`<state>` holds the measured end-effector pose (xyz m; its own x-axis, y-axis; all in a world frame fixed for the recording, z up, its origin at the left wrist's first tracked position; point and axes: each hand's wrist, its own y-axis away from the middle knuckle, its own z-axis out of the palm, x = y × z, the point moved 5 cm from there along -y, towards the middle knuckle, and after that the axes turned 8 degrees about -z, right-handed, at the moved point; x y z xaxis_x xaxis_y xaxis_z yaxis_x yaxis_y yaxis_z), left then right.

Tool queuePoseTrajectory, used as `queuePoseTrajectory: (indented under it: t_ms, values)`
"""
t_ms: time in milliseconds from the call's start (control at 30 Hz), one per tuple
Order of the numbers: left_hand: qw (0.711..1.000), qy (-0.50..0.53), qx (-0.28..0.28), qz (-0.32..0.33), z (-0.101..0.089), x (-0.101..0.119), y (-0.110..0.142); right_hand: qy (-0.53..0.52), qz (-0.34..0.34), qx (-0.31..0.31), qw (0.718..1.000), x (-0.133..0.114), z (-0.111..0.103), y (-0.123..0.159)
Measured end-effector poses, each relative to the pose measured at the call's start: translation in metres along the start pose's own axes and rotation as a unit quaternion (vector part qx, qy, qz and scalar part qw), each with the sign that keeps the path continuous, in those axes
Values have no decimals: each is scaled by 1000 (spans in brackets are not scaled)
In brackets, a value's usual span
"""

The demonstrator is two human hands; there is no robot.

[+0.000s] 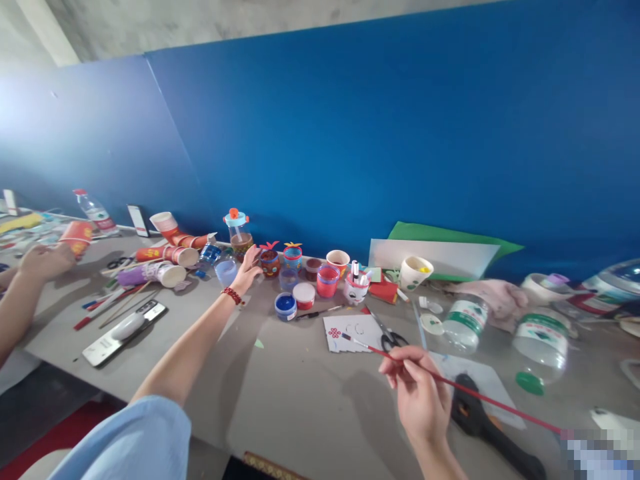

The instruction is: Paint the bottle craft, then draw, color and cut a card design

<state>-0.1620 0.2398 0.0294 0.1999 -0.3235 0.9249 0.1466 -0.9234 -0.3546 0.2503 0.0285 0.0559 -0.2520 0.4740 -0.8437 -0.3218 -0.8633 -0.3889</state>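
Observation:
My right hand [423, 393] is closed round a thin red-handled paintbrush [485, 398]. The brush's dark tip points left, over a white card [350, 332] with a red knot pattern and small drawn curves. My left hand [247, 272] is stretched out towards the back of the table, fingers extended. Right beside it are a clear plastic cup [227, 272] and a small brown decorated pot [270, 264] with red leaf shapes on top; whether the fingertips touch the pot I cannot tell. Paint jars stand to its right: blue [286, 305], white-lidded [304, 295] and red [328, 281].
Black scissors [393, 339] lie beside the card, and a black glue gun [487, 427] is near my right hand. Cut bottles [465, 323] stand on the right. A phone [125, 333] lies left. Another person's hand [47, 262] holds an orange paper cup [76, 239].

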Motion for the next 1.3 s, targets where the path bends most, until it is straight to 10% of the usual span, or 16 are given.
queuePoseTrajectory:
  t_ms: [267,533,1067,1300]
  values:
    - [990,46,127,-36,1,48,77,-6,14,5,1000,2,0,2]
    - [985,111,-59,-122,103,92,166,-14,36,26,999,5,3,1]
    - [983,167,-56,-52,114,123,185,-58,104,64,991,14,2,-3]
    - [898,373,-107,-209,138,122,184,-67,124,61,988,16,2,-5]
